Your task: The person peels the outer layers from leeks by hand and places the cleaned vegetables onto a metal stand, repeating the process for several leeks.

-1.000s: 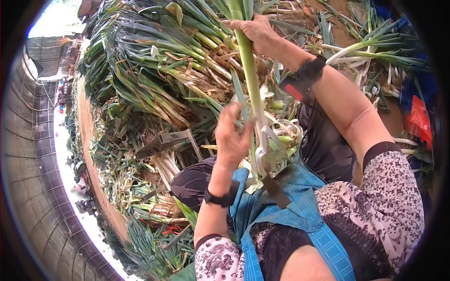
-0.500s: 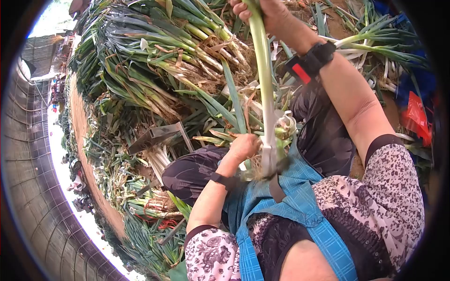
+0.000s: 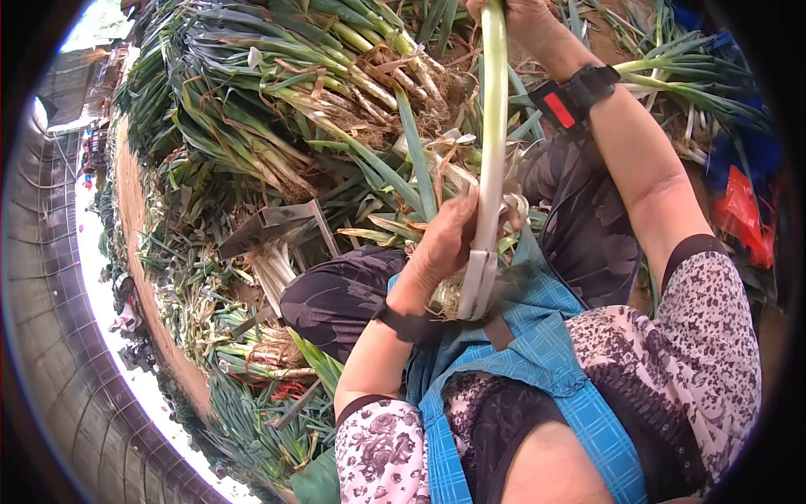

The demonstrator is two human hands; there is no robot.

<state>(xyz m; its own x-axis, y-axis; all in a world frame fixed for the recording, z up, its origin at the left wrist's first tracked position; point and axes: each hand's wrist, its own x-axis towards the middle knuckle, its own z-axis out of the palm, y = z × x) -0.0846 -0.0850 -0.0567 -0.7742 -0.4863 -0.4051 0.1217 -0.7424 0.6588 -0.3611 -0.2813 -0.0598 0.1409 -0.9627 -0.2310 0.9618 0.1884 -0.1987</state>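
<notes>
A long leek (image 3: 494,126) stands almost upright before me, its pale lower end near the blue apron (image 3: 537,336). At the top edge my right hand (image 3: 516,17) is closed round its upper stalk, partly cut off by the frame. Lower down, my left hand (image 3: 453,231) wraps the white part of the stalk, with fingertips showing past its far side. Roots (image 3: 449,294) hang by the lower end, beside a grey, blurred piece. Loose peeled leaves lie behind the stalk.
Leeks with roots (image 3: 361,84) are heaped at the upper left. A metal frame (image 3: 277,223) stands left of my knee (image 3: 336,294). More leeks (image 3: 688,76) and a red plastic bag (image 3: 743,214) lie at the right.
My left hand has moved up and right, from beside the lower stalk onto it. My right hand and the leek's top have shifted right and slightly up.
</notes>
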